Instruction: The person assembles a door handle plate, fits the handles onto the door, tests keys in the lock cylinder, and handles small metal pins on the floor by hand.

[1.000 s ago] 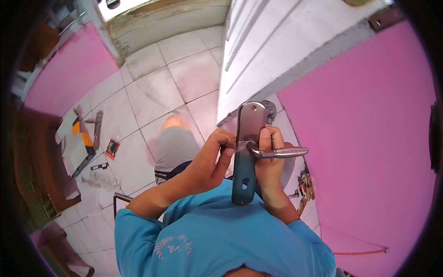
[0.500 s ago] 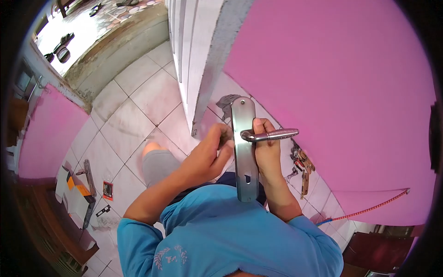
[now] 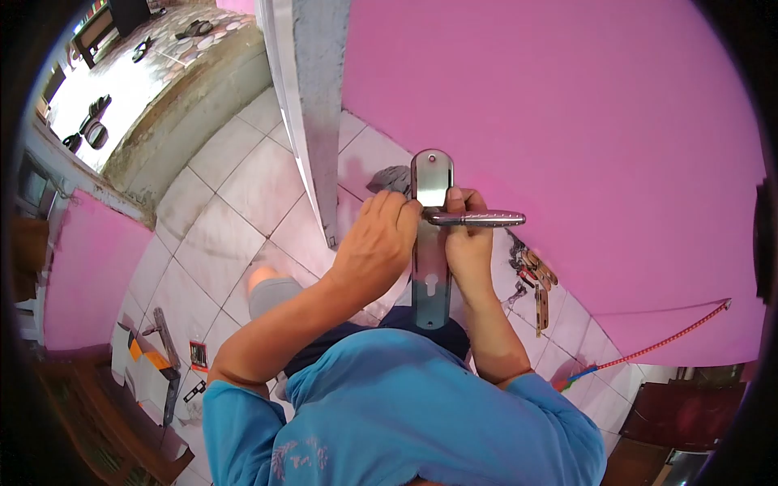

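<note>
A silver door handle with a long backplate is held upright in front of my body, its lever pointing right. My right hand grips the plate's right edge, thumb in front beside the lever and fingers partly hidden behind. On the opposite edge, my left hand is closed with its fingertips at the plate by the lever's base; what lies under those fingertips is hidden. A keyhole shows in the lower part of the plate, and a screw hole near its top.
A white door stands edge-on ahead, beside a pink wall. Lock parts and tools lie on the tiles at right, near a grey cloth. Another handle and an orange-black box are at left.
My left hand has turned over and its fingers have come onto the plate by the lever's base. The plate has turned slightly, and the view has shifted towards the right.
</note>
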Demonstrator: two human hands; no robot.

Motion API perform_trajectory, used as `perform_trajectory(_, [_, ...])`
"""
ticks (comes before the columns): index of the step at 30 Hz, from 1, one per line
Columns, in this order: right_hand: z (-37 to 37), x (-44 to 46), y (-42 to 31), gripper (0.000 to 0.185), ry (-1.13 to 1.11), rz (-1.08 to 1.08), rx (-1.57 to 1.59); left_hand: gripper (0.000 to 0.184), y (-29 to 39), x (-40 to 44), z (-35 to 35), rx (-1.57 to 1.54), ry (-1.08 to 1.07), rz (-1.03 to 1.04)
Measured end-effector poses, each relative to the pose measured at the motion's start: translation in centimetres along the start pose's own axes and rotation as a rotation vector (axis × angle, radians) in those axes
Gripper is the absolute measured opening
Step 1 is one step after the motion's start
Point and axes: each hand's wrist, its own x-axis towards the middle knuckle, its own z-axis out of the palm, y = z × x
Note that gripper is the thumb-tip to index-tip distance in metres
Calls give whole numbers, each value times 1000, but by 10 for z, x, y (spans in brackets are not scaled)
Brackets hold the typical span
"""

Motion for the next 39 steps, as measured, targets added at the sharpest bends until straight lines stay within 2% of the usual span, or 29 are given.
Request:
perform_trajectory(4, [-5, 8, -1, 30, 13, -69, -2, 23, -9, 9, 17, 30, 73, 56])
perform_trajectory(7, [-15, 13, 5, 30, 21, -89, -3, 23, -7, 15, 32, -37, 131, 1])
perform_trajectory(9, [-29, 16, 6, 29, 46, -36, -200, 25, -2, 22, 44, -127, 109, -59])
perform_trajectory(13, [-55, 19, 4, 32, 116, -67, -92, 24, 14, 36, 66, -173, 109, -72])
perform_trajectory(15, [-75, 20, 3, 35, 108, 51, -98, 19, 9, 41, 85, 14, 85, -18])
perform_trajectory(17, [-95, 15, -2, 39, 287, -68, -243, 19, -41, 63, 76, -39, 275, -270])
perform_trajectory(18, [-112, 13, -7, 39, 329, 40, -175, 20, -66, 74, 72, -82, 376, -389])
perform_trajectory(21, [-138, 18, -18, 41, 452, 193, -62, 18, -16, 86, 73, -355, 201, -358])
perform_trajectory(23, [-145, 24, -7, 40, 461, 175, 12, 18, -7, 68, 108, -246, -91, -264])
perform_trajectory(25, [-144, 32, -3, 40, 456, 160, 94, 26, -21, 38, 146, -86, -451, -317])
perform_trajectory(26, [-139, 32, -5, 39, 449, 181, 136, 26, -33, 12, 166, -81, -455, -317])
perform_trajectory(28, [-120, 31, -21, 37, 442, 181, 198, 39, -52, -40, 192, 271, -304, -25])
perform_trajectory(29, [-119, 34, -15, 37, 437, 188, 202, 39, -52, -54, 195, 277, -311, -30])
perform_trajectory(31, [-114, 40, -4, 35, 294, 126, 256, 51, -47, -59, 181, -51, -430, -376])
perform_trajectory(32, [-110, 42, -2, 31, 310, 153, 224, 51, -47, -59, 174, -43, -437, -385])
perform_trajectory(33, [-103, 43, -2, 31, 304, 161, 232, 55, -33, -26, 140, -385, -611, -651])
perform_trajectory(35, [-89, 47, -2, 30, 260, 143, 262, 59, -20, -9, 129, -726, -766, -918])
perform_trajectory(36, [-84, 51, 4, 29, 226, 120, 324, 60, -18, -18, 137, -482, -493, -608])
perform_trajectory(38, [-80, 54, 14, 28, 199, 132, 343, 61, 24, 6, 124, -889, -34, -737])
perform_trajectory(39, [-78, 56, 17, 28, 175, 133, 357, 61, 27, 17, 106, -885, -34, -739])
